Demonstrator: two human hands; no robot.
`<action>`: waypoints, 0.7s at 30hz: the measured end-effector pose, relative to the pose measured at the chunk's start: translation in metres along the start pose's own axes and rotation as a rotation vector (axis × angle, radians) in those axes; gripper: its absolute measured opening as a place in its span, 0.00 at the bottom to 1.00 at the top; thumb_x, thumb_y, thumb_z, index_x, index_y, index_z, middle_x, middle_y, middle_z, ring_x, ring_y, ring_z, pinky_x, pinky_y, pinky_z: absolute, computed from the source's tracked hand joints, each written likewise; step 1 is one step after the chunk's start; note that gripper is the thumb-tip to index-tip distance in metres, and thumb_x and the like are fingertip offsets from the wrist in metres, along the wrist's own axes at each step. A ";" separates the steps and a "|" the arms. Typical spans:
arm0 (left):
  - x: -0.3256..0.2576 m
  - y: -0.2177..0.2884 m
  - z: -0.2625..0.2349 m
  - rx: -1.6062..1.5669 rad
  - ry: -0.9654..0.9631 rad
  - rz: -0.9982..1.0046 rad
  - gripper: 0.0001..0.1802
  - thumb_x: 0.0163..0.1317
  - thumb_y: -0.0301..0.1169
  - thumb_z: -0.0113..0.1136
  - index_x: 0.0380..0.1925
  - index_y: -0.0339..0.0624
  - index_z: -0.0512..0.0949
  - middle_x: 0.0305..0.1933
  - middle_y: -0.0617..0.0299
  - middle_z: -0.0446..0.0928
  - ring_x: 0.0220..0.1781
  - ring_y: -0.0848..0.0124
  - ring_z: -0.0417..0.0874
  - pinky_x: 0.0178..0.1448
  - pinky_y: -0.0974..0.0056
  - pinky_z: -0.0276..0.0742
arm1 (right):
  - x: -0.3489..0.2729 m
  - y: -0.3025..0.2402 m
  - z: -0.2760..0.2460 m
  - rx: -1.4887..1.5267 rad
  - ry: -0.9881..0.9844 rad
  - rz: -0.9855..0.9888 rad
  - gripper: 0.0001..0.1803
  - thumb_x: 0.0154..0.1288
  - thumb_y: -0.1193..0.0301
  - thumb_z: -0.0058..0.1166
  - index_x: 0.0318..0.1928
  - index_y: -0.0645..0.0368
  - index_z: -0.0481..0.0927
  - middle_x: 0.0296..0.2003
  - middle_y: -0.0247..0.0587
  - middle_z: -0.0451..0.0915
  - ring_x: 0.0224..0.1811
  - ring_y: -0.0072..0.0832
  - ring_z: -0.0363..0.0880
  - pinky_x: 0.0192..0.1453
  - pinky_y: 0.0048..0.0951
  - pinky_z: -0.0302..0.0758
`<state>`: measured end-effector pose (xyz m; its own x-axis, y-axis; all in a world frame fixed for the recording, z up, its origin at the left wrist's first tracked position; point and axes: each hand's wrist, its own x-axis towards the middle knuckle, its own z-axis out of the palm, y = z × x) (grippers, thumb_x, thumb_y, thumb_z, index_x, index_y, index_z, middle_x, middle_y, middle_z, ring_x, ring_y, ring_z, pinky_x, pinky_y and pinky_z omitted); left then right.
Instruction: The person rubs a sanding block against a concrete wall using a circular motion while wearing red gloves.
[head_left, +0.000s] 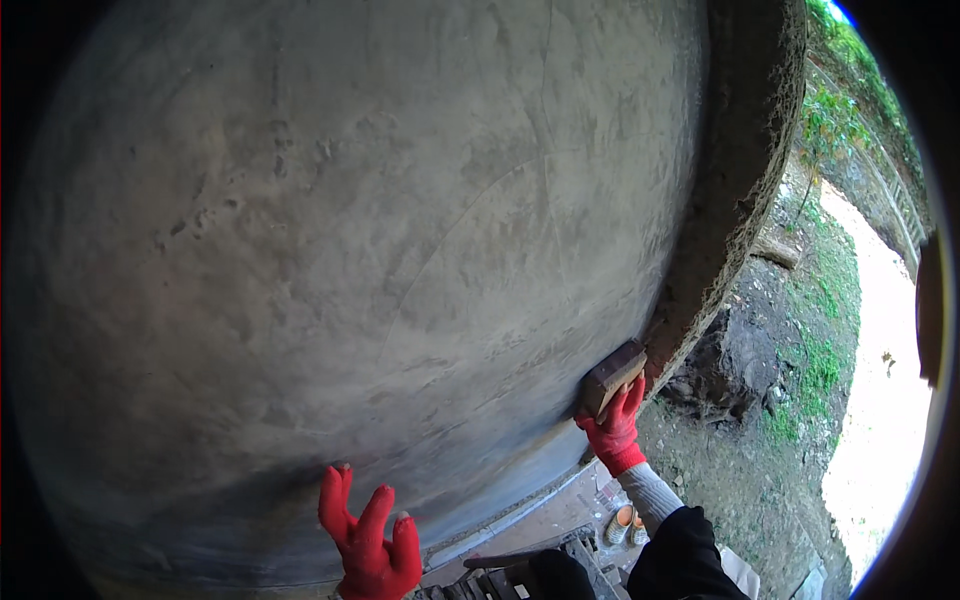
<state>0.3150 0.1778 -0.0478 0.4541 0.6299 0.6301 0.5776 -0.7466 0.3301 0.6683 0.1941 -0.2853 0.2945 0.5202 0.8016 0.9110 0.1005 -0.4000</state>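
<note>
A large grey plastered wall (400,250), smooth but with faint cracks and small pits, fills most of the view. My right hand (614,435), in a red glove, grips a brown rectangular block (612,378). The block rests against the lower right part of the wall, close to its rough edge; whether it is wood or another material I cannot tell. Lower left, my left hand (378,545) also wears a red glove. Its fingers are spread, with nothing in them, and their tips are at or near the wall surface.
The wall ends at the right in a rough, fibrous edge (745,240). Beyond it lie sloping ground with grass (820,365), a dark rock (728,365) and a short log (776,250). Two small orange-topped items (619,524) stand below, beside my right forearm.
</note>
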 end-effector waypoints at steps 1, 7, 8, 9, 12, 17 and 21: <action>-0.002 0.000 -0.002 0.008 -0.006 -0.025 0.25 0.57 0.19 0.46 0.58 0.36 0.64 0.71 0.35 0.40 0.71 0.40 0.52 0.70 0.42 0.52 | 0.022 -0.007 -0.004 0.015 0.016 0.026 0.71 0.35 0.69 0.74 0.72 0.45 0.32 0.67 0.75 0.34 0.68 0.73 0.41 0.65 0.62 0.56; -0.002 -0.003 -0.005 0.037 0.005 -0.062 0.25 0.57 0.19 0.47 0.58 0.36 0.64 0.71 0.35 0.40 0.70 0.39 0.53 0.70 0.42 0.53 | 0.188 -0.070 -0.066 0.009 0.270 -0.060 0.53 0.50 0.70 0.64 0.72 0.54 0.45 0.69 0.67 0.40 0.70 0.63 0.46 0.69 0.52 0.54; -0.001 -0.002 -0.005 0.034 0.004 -0.073 0.25 0.57 0.19 0.47 0.58 0.36 0.64 0.71 0.35 0.40 0.70 0.39 0.53 0.70 0.43 0.53 | 0.193 -0.074 -0.068 0.010 0.296 -0.020 0.53 0.50 0.70 0.64 0.72 0.54 0.45 0.69 0.66 0.40 0.70 0.62 0.46 0.69 0.52 0.53; -0.001 -0.003 -0.005 0.034 0.008 -0.073 0.25 0.57 0.19 0.47 0.58 0.36 0.64 0.71 0.35 0.40 0.70 0.39 0.53 0.70 0.43 0.53 | 0.196 -0.077 -0.068 0.014 0.322 0.020 0.52 0.50 0.70 0.64 0.72 0.54 0.45 0.69 0.66 0.41 0.70 0.62 0.46 0.69 0.52 0.53; -0.001 -0.005 -0.006 0.045 0.016 -0.057 0.25 0.57 0.19 0.47 0.57 0.36 0.64 0.71 0.35 0.39 0.70 0.39 0.53 0.69 0.42 0.53 | 0.130 -0.058 -0.026 0.036 0.279 0.028 0.54 0.51 0.66 0.62 0.73 0.54 0.41 0.69 0.70 0.39 0.70 0.66 0.44 0.68 0.57 0.52; -0.001 -0.003 -0.001 -0.010 0.007 -0.031 0.25 0.56 0.19 0.47 0.57 0.36 0.64 0.71 0.35 0.41 0.70 0.38 0.54 0.69 0.42 0.54 | 0.008 -0.026 -0.003 0.065 0.050 0.048 0.62 0.44 0.64 0.67 0.73 0.46 0.35 0.68 0.70 0.34 0.69 0.70 0.44 0.66 0.60 0.55; -0.002 -0.002 -0.008 -0.004 0.024 -0.054 0.25 0.55 0.18 0.47 0.56 0.36 0.65 0.71 0.36 0.41 0.70 0.39 0.55 0.69 0.42 0.54 | 0.095 -0.054 -0.024 0.106 0.116 0.066 0.60 0.45 0.70 0.66 0.73 0.51 0.38 0.68 0.68 0.32 0.71 0.65 0.40 0.69 0.54 0.53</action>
<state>0.3076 0.1769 -0.0444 0.4063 0.6640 0.6277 0.5981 -0.7127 0.3667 0.6542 0.2180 -0.1765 0.3901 0.4275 0.8155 0.8548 0.1611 -0.4933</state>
